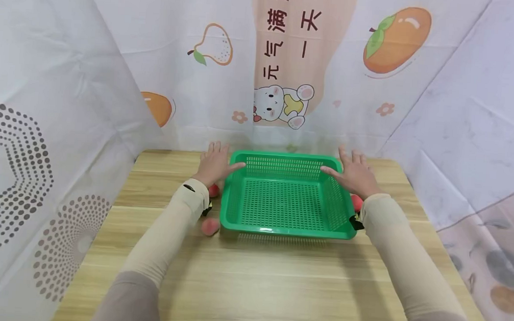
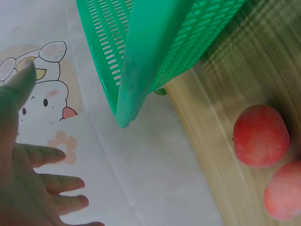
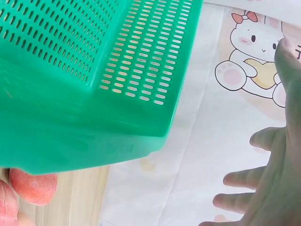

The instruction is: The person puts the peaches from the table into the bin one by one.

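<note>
A green plastic basket (image 1: 288, 230) with slotted walls stands on the wooden table, nothing inside it. At its left side is my left hand (image 1: 214, 165), fingers spread and thumb pointing toward the rim. My right hand (image 1: 354, 176) is spread the same way by the right side. Both wrist views show a gap between each hand and the basket. Red, peach-like fruits lie outside: one (image 1: 210, 227) by the front left corner, another (image 1: 213, 190) partly hidden beside my left wrist. On the right, a red fruit (image 1: 356, 202) is partly covered by my right wrist and the basket.
The wooden table (image 1: 267, 284) ends at a white printed cloth (image 1: 158, 36) hanging behind it. More cloth (image 1: 475, 129) hangs along the right and left sides. Two fruits (image 3: 34, 186) show under the basket's edge in the right wrist view.
</note>
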